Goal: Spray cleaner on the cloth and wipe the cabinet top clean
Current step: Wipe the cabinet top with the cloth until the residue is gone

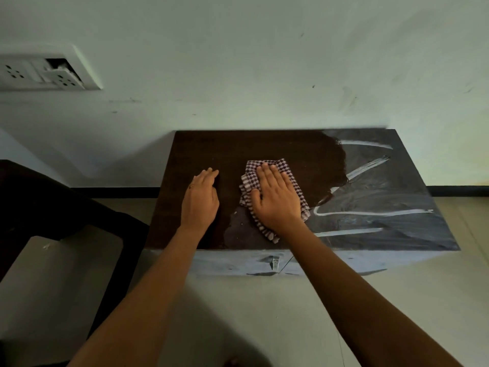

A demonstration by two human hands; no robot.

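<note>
The room is dim and looks a bit green. The wall point(264, 62) is the brightest part. The left half of the cabinet top point(264, 147) is almost black, and its right half looks pale. Soft shadows lie on the floor point(238, 300) in front of it. The picture bends near its edges, and the socket point(39, 72) at the left edge looks smeared

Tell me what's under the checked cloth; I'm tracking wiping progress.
The cabinet top lies under the cloth, with the right hand flat on it. Whether the covered patch is clean is hidden.
</note>
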